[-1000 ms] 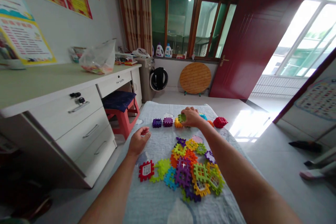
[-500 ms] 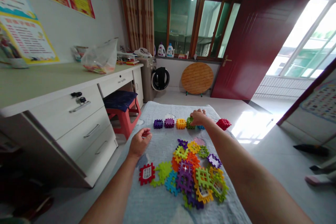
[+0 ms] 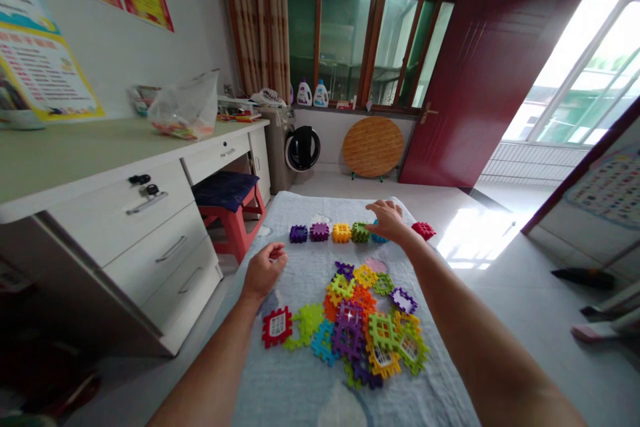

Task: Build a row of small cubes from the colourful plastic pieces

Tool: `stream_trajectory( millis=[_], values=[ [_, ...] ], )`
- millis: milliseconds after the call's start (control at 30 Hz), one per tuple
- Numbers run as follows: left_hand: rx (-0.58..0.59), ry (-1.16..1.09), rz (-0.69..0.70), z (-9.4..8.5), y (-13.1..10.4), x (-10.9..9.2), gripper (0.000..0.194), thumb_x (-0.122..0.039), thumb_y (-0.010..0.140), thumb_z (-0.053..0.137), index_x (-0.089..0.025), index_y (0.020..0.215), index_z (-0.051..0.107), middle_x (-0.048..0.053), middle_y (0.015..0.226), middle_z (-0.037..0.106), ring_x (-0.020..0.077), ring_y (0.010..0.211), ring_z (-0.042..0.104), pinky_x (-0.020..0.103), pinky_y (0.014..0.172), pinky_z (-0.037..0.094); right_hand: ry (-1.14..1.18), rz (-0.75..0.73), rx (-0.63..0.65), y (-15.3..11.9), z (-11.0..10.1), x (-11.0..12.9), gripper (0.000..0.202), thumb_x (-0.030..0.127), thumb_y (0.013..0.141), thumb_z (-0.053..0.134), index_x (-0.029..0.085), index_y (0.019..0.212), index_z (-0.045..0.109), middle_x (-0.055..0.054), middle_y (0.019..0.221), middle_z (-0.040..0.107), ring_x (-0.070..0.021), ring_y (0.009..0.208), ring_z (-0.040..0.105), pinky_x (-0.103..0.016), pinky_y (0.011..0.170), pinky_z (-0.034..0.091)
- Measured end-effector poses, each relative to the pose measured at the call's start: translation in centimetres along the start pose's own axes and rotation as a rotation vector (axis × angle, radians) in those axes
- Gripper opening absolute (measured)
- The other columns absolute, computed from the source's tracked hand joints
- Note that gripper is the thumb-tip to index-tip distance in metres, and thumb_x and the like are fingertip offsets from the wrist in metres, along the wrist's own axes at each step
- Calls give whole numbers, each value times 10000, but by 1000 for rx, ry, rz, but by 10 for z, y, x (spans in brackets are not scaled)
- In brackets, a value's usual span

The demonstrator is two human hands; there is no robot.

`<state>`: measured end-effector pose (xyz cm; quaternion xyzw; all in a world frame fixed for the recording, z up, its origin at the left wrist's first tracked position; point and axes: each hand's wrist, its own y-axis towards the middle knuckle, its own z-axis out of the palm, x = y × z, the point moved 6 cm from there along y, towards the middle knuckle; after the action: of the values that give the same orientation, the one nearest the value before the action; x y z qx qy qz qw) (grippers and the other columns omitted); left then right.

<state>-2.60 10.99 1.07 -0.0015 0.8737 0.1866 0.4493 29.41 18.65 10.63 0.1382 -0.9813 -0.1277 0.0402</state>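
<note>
On the far part of the pale-blue cloth (image 3: pixel 290 387), a green block (image 3: pixel 360 232) of toothed, latticed plastic is set in a spaced row. Beside it, a blue block (image 3: pixel 379 236) is partly covered by the right hand (image 3: pixel 386 219), its fingers spread and released. Nothing is seen gripped in the loosely curled left hand (image 3: pixel 266 270).

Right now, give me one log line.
left hand: loosely curled | right hand: fingers open by blue cube | green cube: right of yellow cube | flat pieces: piled on cloth
</note>
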Motion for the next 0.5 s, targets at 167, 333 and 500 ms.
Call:
stream_trajectory(
  millis=[167,333,500],
  values=[
    [21,18,14,5,0,3,362,-393,717,519,-161,975,623,47,836,697,186,775,644,280,745,502,231,-94,15,-64,-16,-7,375,286,752,559,152,1100,596,-92,1002,622,-200,887,548,-295,788,387],
    [74,-4,-9,13,-2,8,346,-370,698,529,-147,947,620,58,838,697,187,789,650,280,770,504,274,-5,192,-110,15,-21,203,175,744,516,153,906,636,-37,770,637,-143,677,546,-252,639,375],
    [80,3,-18,13,-4,7,328,-371,686,527,-158,917,620,53,815,695,190,774,650,283,748,506,381,4,213,-122,50,-14,309,297,721,626,160,998,628,-68,947,614,-161,797,552,-274,737,400]
  ],
)
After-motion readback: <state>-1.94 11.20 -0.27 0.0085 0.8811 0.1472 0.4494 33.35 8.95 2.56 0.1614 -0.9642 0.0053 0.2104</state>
